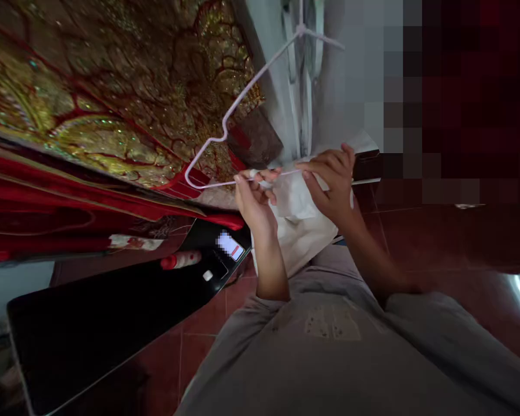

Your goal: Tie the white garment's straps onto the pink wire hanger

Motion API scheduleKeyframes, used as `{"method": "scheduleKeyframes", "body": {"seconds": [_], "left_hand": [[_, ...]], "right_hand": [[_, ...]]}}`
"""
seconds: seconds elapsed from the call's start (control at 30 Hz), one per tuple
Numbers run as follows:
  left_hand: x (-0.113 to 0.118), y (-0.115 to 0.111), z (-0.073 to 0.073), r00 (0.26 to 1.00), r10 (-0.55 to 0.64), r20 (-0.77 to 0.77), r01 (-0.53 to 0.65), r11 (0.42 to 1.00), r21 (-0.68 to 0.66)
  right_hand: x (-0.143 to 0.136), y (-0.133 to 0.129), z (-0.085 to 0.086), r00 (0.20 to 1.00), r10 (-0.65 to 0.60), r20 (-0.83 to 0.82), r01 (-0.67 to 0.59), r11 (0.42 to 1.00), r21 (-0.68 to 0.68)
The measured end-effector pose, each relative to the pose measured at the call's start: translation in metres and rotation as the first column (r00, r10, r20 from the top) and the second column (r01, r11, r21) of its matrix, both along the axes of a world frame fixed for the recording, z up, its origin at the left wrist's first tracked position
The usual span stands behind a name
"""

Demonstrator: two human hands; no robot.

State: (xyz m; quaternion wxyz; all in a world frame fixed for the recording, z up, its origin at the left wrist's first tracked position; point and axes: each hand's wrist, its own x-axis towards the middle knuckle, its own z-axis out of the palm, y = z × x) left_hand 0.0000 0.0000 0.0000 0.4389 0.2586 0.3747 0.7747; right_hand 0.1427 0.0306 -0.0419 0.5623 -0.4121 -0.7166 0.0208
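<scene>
A pale pink clothes hanger (247,92) is held up in front of me. My left hand (259,205) has its fingers curled round the bottom bar, with a ring-like white band on one finger. On the same bar, further right, rests my right hand (331,182), its thumb and index finger close together at the bar and the other fingers loosely bent. White cloth (301,202) hangs just below and behind the bar, between both hands. Whether it is fixed to the hanger I cannot tell. Part of the bar is hidden behind my right hand.
Red and gold sequinned garments (156,86) hang along the left. Below them stands a black glossy table (112,312) carrying a lit phone (230,247), a red-and-white bottle (181,259) and a small white case (207,275). The floor has red tiles (199,352). The upper right is pixelated.
</scene>
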Motion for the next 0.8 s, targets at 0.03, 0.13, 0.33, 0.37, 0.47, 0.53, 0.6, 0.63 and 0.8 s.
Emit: {"method": "scheduleKeyframes", "body": {"seconds": [0.03,0.13,0.33,0.37,0.47,0.53,0.6,0.63,0.8], "left_hand": [[-0.001,0.001,-0.002,1.0,-0.014,-0.019,0.013,1.0,-0.024],[-0.004,0.003,-0.004,0.997,-0.056,-0.054,0.052,0.995,-0.08],[-0.003,0.002,0.001,0.993,-0.107,-0.04,0.103,0.99,-0.1],[-0.002,0.002,0.001,0.993,-0.108,-0.037,0.104,0.99,-0.1],[0.0,0.001,0.0,0.992,-0.114,-0.048,0.109,0.989,-0.098],[0.0,0.0,-0.001,0.991,-0.123,-0.054,0.119,0.99,-0.073],[0.0,-0.002,0.0,0.99,-0.126,-0.063,0.123,0.991,-0.051],[0.0,-0.002,0.0,0.99,-0.122,-0.07,0.119,0.992,-0.05],[0.0,-0.002,0.0,0.992,-0.086,-0.092,0.081,0.995,-0.057]], "right_hand": [[0.004,-0.002,-0.001,0.998,0.062,0.001,-0.062,0.998,-0.015],[0.016,-0.009,-0.008,0.987,0.115,-0.115,-0.122,0.991,-0.055],[0.047,-0.005,-0.04,0.796,-0.225,-0.561,0.143,0.972,-0.187],[0.053,-0.003,-0.042,0.778,-0.229,-0.585,0.12,0.968,-0.219],[0.064,0.003,-0.035,0.774,-0.14,-0.617,-0.081,0.945,-0.316],[0.064,0.003,-0.025,0.781,-0.076,-0.62,-0.169,0.93,-0.327],[0.06,0.002,-0.016,0.767,-0.065,-0.638,-0.18,0.933,-0.311],[0.058,0.001,-0.012,0.756,-0.081,-0.65,-0.161,0.939,-0.305],[0.057,-0.012,0.003,0.747,-0.143,-0.65,-0.097,0.943,-0.319]]}}
